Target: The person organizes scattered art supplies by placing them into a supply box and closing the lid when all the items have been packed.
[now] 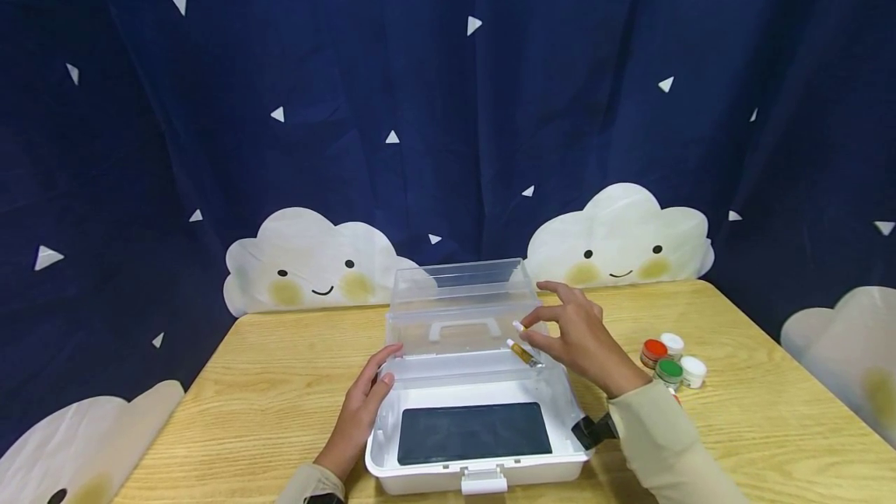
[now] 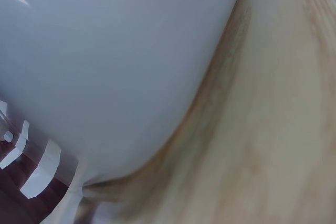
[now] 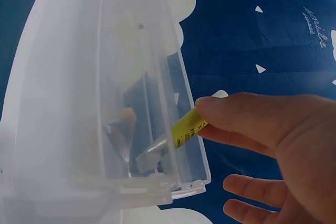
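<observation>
A white plastic storage box (image 1: pixel 483 479) stands with its clear lid (image 1: pixel 455 286) raised at the back. My left hand (image 1: pixel 360 411) holds its left side, thumb at the rim and fingers farther back. In the left wrist view only part of that hand's fingers (image 2: pixel 13 182) shows beside the box's wall (image 2: pixel 121 72). Above the box's right rear, my right hand (image 1: pixel 577 337) pinches a yellow paint tube (image 3: pixel 188 128) with a white cap between thumb and index finger. Another tube, golden brown with a white cap (image 1: pixel 523 353), lies just below that hand. Printing on the pinched tube is too small to read.
Several small paint jars (image 1: pixel 668 370) with red, green and white lids cluster on the wooden table (image 1: pixel 280 387) to the right. A dark rectangular panel (image 1: pixel 476 432) lies inside the box. Behind the table hangs a navy curtain (image 1: pixel 448 99) with cloud prints.
</observation>
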### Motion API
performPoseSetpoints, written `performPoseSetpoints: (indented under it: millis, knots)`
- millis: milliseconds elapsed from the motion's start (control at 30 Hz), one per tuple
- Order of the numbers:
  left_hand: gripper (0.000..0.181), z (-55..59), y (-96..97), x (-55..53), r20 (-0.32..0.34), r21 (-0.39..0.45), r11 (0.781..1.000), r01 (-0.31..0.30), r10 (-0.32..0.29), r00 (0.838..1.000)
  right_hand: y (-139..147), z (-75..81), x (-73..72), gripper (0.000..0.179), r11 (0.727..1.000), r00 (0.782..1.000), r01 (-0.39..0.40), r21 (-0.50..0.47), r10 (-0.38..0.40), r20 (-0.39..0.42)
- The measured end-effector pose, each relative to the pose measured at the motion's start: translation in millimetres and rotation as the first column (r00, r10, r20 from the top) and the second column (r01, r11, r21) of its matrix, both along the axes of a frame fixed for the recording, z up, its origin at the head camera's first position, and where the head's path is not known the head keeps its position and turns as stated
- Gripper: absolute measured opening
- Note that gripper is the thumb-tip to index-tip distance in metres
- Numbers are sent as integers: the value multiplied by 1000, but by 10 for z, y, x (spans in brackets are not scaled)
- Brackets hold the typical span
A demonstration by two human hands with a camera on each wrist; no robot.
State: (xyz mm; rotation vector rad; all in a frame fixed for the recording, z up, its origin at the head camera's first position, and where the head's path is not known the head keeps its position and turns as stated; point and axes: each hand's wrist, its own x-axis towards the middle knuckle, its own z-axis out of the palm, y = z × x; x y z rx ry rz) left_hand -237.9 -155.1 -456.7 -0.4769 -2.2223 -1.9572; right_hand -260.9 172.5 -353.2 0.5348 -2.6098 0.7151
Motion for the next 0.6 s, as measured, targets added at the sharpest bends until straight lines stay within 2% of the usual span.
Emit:
performPoseSetpoints:
  millis: [300,600]
  knots:
    - [38,-17,0,-8,2,-10,1000,-3,3,1000,-2,-39,-13,12,999,998,40,11,-40,45]
    - [38,-4,8,4,19,-20,999,-26,26,999,14,-59,-23,8,999,998,45,25,-46,51]
